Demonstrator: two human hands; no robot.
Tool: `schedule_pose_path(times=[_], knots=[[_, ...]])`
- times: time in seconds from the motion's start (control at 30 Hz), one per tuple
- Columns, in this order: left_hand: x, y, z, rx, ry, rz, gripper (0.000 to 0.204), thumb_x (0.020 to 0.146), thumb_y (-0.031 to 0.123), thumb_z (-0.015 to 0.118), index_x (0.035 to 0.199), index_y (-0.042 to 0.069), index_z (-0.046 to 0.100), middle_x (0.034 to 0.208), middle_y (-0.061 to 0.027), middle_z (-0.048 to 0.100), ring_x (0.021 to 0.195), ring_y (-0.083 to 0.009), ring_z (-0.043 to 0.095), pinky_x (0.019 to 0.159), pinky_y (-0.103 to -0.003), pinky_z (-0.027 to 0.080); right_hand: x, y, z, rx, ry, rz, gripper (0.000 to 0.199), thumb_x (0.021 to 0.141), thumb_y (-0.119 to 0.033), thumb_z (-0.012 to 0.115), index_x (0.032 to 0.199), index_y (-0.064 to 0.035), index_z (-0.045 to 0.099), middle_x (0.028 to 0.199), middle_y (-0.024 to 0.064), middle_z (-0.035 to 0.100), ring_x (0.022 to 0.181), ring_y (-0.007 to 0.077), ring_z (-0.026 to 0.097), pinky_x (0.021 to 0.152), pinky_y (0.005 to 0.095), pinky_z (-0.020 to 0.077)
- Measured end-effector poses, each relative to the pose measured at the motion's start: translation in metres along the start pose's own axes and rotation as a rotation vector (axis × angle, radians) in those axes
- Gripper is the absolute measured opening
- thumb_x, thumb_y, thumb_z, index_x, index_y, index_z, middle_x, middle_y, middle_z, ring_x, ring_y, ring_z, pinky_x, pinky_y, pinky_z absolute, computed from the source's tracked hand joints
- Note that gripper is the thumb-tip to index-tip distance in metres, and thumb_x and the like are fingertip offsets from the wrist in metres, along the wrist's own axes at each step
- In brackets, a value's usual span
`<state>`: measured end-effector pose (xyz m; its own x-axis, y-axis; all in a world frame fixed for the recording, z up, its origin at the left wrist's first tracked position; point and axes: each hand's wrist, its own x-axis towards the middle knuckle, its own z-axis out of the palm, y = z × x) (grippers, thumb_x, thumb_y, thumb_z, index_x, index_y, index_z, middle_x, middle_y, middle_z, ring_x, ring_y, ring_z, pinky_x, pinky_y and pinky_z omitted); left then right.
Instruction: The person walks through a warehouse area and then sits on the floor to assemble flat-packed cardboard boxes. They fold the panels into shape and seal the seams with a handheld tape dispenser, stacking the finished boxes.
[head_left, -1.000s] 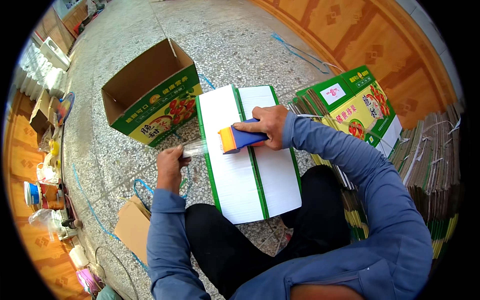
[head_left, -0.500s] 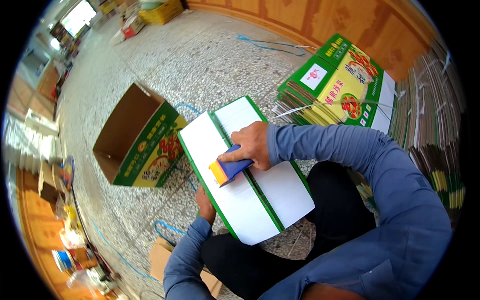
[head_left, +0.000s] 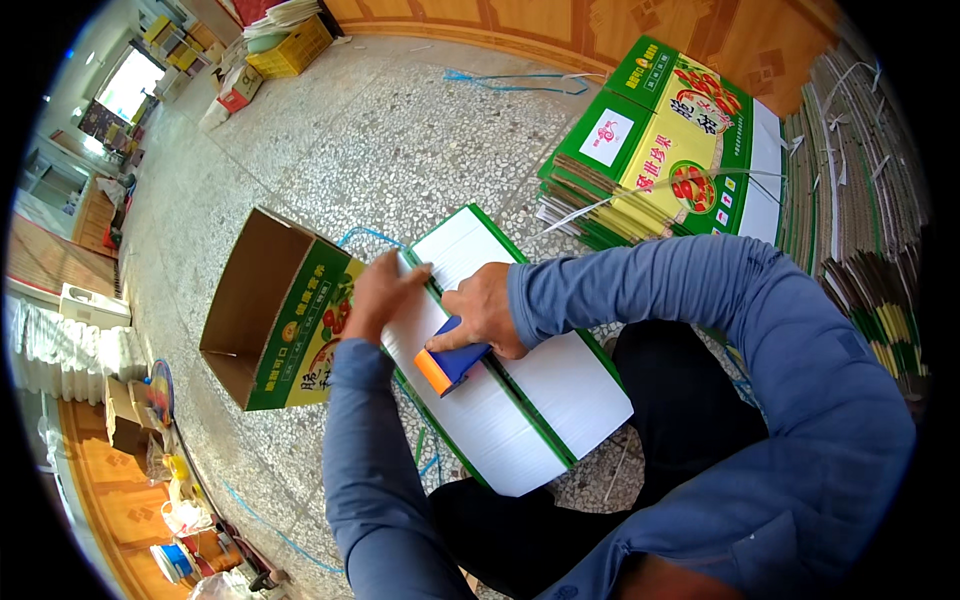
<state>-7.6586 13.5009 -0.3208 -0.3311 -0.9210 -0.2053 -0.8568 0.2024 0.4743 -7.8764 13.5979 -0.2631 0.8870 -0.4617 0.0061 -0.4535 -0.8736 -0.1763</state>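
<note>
Terrazzo floor [head_left: 400,150], tape dispenser [head_left: 450,365] under right-hand fingers [head_left: 462,335]

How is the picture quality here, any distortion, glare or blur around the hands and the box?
Head view: strong fisheye, so the wooden wall bows and black corners frame the round image. Daylight is even, with bright glare at the window top left. The left hand, right hand, tape dispenser and white box are sharp; the open carton too. Clutter at the lower-left rim is squeezed and soft.

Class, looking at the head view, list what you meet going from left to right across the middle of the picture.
Open cardboard box → left hand → right hand → stack of flattened green cartons → bundles of flat cardboard on edge.
</note>
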Motion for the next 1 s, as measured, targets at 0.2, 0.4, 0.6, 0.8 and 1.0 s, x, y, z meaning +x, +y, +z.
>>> schedule_pose_path(times=[0.2,0.4,0.6,0.8,1.0], knots=[[0.01,0.008,0.018,0.13,0.126,0.02,0.076,0.072,0.054,0.071,0.123,-0.001,0.055,0.113,-0.0209,0.062,0.106,-0.0353,0.058,0.091,-0.044,0.044,0.001,0.003,-0.004,-0.018,-0.043,-0.028,0.071,0.066,-0.024,0.072,0.134,-0.0319,0.05,0.095,0.0162,0.054,0.079,0.0304,0.063,0.062,0.0411,0.0533],[0.009,0.001,0.027,0.223,0.132,0.094,0.083,0.071,0.055,0.071,0.129,-0.001,0.049,0.123,-0.0207,0.056,0.117,-0.0348,0.051,0.1,-0.049,0.033,0.001,0.006,-0.005,-0.015,-0.047,-0.042,0.07,0.067,-0.023,0.072,0.133,-0.03,0.05,0.096,0.0165,0.055,0.079,0.0311,0.063,0.061,0.0415,0.0528],[0.009,-0.001,0.029,0.208,0.15,0.087,0.078,0.074,0.055,0.068,0.126,-0.001,0.051,0.119,-0.0197,0.059,0.113,-0.0348,0.052,0.098,-0.049,0.034,-0.007,0.019,-0.003,0.049,0.006,-0.143,0.069,0.066,-0.024,0.071,0.132,-0.0294,0.051,0.094,0.0165,0.055,0.077,0.031,0.063,0.061,0.0419,0.0518],[0.006,0.003,0.026,0.175,0.173,0.088,0.079,0.075,0.056,0.068,0.124,-0.004,0.053,0.117,-0.0212,0.059,0.112,-0.0349,0.053,0.098,-0.048,0.034,-0.089,0.083,-0.027,-0.072,0.058,-0.128,0.07,0.061,-0.013,0.07,0.128,-0.0286,0.054,0.084,0.0129,0.052,0.068,0.0295,0.059,0.054,0.0409,0.0481],[0.006,0.002,0.026,0.176,0.182,0.089,0.079,0.075,0.057,0.067,0.124,-0.003,0.053,0.118,-0.0204,0.059,0.113,-0.0344,0.053,0.098,-0.047,0.034,-0.178,0.132,-0.051,-0.269,-0.267,0.001,0.07,0.065,-0.013,0.068,0.13,-0.0295,0.051,0.091,0.0155,0.052,0.073,0.0308,0.059,0.058,0.0417,0.0489]])
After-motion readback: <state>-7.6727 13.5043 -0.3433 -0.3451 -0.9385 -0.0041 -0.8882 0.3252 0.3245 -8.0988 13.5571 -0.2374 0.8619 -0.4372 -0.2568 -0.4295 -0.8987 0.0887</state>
